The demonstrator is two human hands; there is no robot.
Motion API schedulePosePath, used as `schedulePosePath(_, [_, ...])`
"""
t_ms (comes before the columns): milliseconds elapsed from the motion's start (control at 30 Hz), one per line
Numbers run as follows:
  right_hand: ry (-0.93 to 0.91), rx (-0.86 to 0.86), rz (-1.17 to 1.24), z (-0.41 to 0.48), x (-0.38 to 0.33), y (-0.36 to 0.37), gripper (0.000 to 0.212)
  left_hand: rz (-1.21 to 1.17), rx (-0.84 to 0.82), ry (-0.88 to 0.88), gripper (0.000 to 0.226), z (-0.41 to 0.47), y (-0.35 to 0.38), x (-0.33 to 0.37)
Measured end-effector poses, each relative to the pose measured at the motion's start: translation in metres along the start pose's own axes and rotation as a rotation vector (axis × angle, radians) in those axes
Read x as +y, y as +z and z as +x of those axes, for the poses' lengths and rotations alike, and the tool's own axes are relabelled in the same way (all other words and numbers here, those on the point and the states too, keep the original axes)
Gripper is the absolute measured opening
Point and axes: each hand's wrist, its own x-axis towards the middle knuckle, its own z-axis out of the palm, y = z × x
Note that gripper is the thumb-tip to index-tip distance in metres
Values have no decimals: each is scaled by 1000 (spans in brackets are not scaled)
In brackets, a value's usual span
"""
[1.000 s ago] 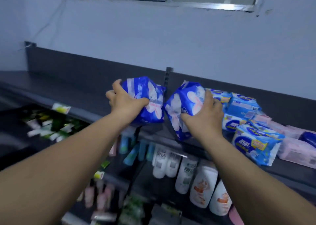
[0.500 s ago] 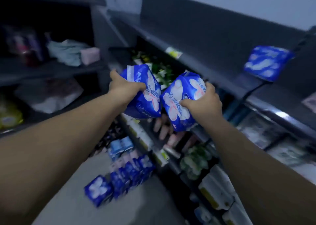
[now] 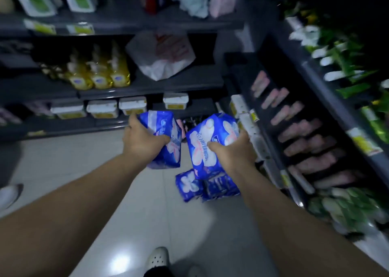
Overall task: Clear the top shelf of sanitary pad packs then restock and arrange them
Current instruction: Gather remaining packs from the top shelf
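Blue left pack (image 3: 168,129) sits mid-frame in my left hand (image 3: 145,142), fingers and thumb curled round it. Right pack (image 3: 208,138), just beside it, is clutched the same way by my right hand (image 3: 231,152). Both hang over the pale floor (image 3: 147,203). More blue floor packs (image 3: 206,186) lie on the tiles under the right one, against the right-hand shelving (image 3: 328,100). White shoe (image 3: 157,257) at bottom centre.

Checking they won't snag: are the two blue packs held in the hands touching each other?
Apart. The head view shows a clear gap between the left pack and the right pack.
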Motion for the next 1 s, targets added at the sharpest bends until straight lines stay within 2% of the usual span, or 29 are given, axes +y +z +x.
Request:
schedulePosePath(333, [37, -271, -201, 42, 123, 272, 106, 241, 139, -207, 110, 73, 86, -262])
schedulePosePath(600, [85, -368, -352, 79, 254, 456, 103, 378, 127, -349, 108, 138, 187, -453])
schedulePosePath(833, [57, -267, -486, 116, 318, 542, 109, 372, 55, -313, 107, 189, 263, -536])
schedulePosePath(933, [77, -393, -543, 123, 332, 550, 104, 551, -137, -343, 100, 195, 274, -552])
schedulePosePath(1000, [72, -495, -581, 123, 335, 545, 96, 583, -232, -332, 93, 194, 271, -558])
